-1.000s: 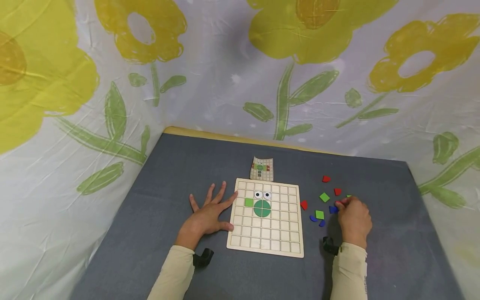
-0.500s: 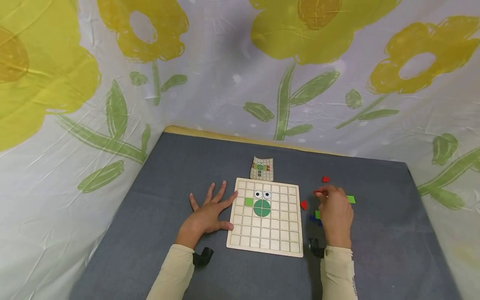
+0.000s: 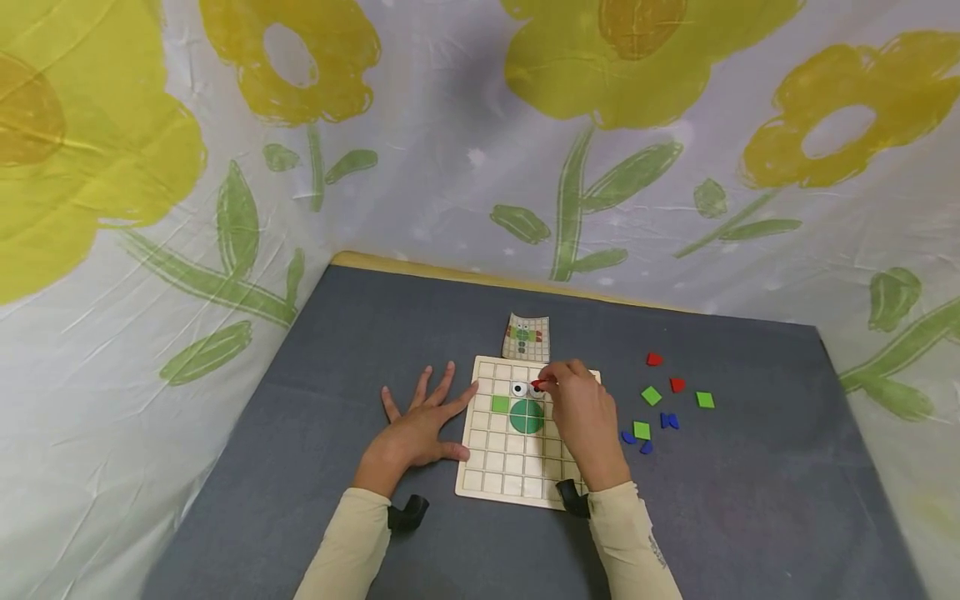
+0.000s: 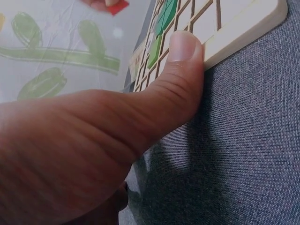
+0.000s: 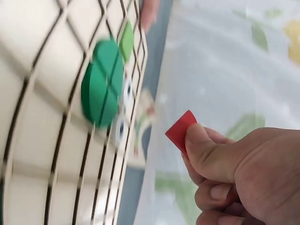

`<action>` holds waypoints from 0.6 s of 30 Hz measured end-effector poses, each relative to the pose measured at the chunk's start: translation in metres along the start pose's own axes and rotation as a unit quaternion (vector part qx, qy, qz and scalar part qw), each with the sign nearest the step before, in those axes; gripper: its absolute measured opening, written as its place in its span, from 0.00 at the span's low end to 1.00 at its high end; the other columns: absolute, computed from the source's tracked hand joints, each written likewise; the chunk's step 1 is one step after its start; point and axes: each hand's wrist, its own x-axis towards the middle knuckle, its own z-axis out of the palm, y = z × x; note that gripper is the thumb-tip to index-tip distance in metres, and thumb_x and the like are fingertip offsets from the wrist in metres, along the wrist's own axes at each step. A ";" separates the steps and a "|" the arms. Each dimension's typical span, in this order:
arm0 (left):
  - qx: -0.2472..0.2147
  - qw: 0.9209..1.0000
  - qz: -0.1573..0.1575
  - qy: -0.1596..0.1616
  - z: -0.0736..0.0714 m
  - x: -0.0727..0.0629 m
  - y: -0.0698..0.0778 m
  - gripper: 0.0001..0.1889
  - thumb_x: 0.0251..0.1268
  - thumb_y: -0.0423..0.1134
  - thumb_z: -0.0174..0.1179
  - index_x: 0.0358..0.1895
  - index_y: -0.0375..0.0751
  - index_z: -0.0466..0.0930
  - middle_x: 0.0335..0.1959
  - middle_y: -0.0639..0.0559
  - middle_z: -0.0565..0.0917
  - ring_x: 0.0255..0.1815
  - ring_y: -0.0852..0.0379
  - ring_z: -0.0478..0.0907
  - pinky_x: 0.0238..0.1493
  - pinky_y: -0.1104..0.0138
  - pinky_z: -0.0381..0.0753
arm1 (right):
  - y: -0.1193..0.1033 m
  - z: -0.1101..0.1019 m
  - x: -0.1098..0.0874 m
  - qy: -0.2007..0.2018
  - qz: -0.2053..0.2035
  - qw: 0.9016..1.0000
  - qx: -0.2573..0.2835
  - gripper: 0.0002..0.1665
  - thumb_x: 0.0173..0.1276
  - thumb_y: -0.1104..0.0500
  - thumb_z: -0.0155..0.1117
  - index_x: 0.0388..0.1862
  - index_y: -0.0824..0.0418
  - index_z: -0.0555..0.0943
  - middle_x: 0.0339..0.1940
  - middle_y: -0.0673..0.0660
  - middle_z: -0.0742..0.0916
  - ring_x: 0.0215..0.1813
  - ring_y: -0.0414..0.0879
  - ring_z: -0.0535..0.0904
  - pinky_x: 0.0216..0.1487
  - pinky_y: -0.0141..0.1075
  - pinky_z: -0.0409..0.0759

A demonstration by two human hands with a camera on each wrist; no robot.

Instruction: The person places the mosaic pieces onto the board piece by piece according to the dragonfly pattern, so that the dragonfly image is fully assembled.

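My right hand [image 3: 585, 417] pinches a small red tile [image 5: 180, 131] between thumb and index finger, above the upper part of a wooden grid board [image 3: 502, 483]. My left hand [image 3: 414, 437] lies at the board's left edge with fingers spread. Its thumb [image 4: 183, 51] rests on the rim. On the grid sit a dark green circle [image 3: 527, 417] made of quarter pieces, a light green square [image 3: 500, 404] and two eye pieces [image 3: 519, 388]. The right hand partly covers one eye and the board's right side.
A small picture card [image 3: 527, 346] lies just beyond the board, showing a figure on a grid. To the right are loose red pieces [image 3: 655, 359], green squares [image 3: 705, 400] and blue pieces [image 3: 628, 437] on the dark grey tabletop [image 3: 787, 483]. Flower-printed cloth hangs behind.
My right hand has moved left from the loose pieces to over the board, carrying the red tile. The left hand has stayed at the board's edge.
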 end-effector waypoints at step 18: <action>0.013 1.000 -0.011 0.003 0.001 0.002 0.001 0.56 0.55 0.61 0.75 0.86 0.71 0.51 0.89 0.52 0.36 0.88 0.39 0.26 0.68 0.18 0.22 | -0.040 0.041 0.014 -0.103 -0.118 0.988 -0.017 0.07 0.68 0.63 0.78 0.43 0.53 0.92 0.38 0.50 0.87 0.38 0.45 0.87 0.33 0.39 0.88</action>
